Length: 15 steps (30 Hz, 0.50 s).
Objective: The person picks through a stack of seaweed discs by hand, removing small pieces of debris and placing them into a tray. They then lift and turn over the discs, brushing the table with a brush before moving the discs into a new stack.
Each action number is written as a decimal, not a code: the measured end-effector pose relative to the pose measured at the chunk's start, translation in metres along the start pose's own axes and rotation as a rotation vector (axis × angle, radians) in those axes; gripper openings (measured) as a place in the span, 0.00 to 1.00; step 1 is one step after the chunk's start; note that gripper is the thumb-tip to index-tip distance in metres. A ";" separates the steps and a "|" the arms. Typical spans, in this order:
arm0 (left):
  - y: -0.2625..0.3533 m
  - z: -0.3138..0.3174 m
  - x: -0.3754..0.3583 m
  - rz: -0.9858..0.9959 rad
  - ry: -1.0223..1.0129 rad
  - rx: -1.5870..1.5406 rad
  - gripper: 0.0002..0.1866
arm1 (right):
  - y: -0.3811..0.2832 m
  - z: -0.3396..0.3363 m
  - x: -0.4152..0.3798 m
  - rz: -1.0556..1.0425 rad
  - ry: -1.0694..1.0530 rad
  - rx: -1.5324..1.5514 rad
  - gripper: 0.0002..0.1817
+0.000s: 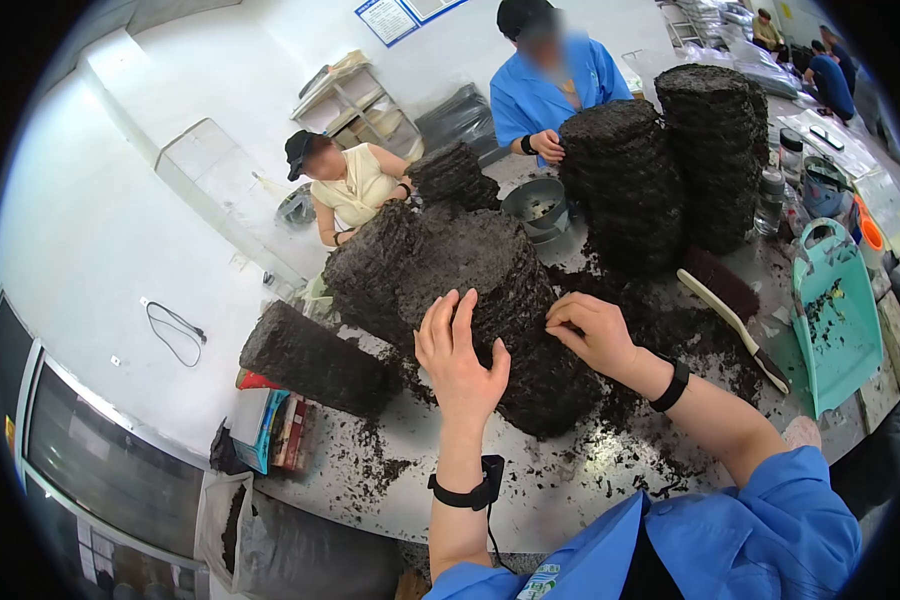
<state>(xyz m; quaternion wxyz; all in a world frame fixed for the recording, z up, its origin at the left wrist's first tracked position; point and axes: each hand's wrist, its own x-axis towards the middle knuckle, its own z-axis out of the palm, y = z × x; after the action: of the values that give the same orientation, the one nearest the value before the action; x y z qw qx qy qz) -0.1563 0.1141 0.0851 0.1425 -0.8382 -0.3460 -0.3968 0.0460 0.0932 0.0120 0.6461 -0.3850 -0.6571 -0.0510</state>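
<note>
In the middle of the table stands a stack of dark, round, flaky sheets (pixel 470 255) that look like dried seaweed. My left hand (pixel 460 365) is open, its fingers spread over the stack's near edge and side. At the stack's right side my right hand (pixel 592 335) is closed in a pinch, thumb against fingertips. Whatever is between those fingertips is too small to make out. Another dark stack (pixel 365 270) touches the middle one on its left. A dark roll-shaped stack (pixel 310 355) lies tilted further left.
Two tall stacks (pixel 625 190) rise at the right, near a grey bowl (pixel 535 205). A brush (pixel 735 310) and a green dustpan (pixel 838 320) lie at the right. Dark flakes litter the table (pixel 370 510). One co-worker in blue (pixel 600 75) and another in cream (pixel 370 180) are across.
</note>
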 end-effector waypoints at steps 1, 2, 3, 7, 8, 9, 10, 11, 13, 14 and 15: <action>0.001 0.000 0.000 0.007 0.000 0.007 0.38 | 0.003 0.004 0.000 -0.055 -0.011 0.001 0.07; 0.002 0.000 0.000 0.008 -0.003 0.009 0.38 | 0.005 0.008 0.000 -0.112 -0.021 0.005 0.07; 0.003 0.001 0.001 0.007 -0.002 -0.001 0.38 | 0.003 0.010 0.002 -0.110 -0.018 0.008 0.07; 0.004 -0.001 0.000 0.004 -0.009 -0.012 0.38 | -0.001 0.016 0.009 -0.209 0.039 -0.146 0.06; 0.004 -0.001 0.000 0.004 -0.009 -0.009 0.38 | -0.002 0.017 0.009 -0.227 0.020 -0.207 0.06; 0.004 -0.001 0.001 0.006 -0.007 -0.009 0.38 | -0.002 0.018 0.009 -0.226 0.022 -0.206 0.06; 0.004 -0.001 0.001 0.008 -0.007 -0.010 0.37 | -0.003 0.019 0.009 -0.167 -0.001 -0.199 0.06; 0.005 -0.001 0.000 0.010 -0.009 -0.012 0.37 | -0.005 0.020 0.007 -0.108 -0.025 -0.192 0.06; 0.006 -0.002 0.000 0.011 -0.016 0.005 0.37 | -0.008 0.014 0.002 -0.019 -0.020 -0.129 0.05; 0.006 -0.002 0.000 0.012 -0.018 0.003 0.37 | -0.009 0.008 0.000 0.068 -0.017 -0.064 0.05; 0.005 -0.002 -0.001 0.016 -0.002 0.001 0.37 | -0.010 -0.001 -0.004 0.074 -0.018 -0.067 0.05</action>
<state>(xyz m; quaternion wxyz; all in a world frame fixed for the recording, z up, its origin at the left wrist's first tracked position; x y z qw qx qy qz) -0.1544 0.1095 0.0859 0.1460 -0.8413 -0.3395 -0.3945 0.0410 0.0837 0.0125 0.6284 -0.4307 -0.6461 -0.0455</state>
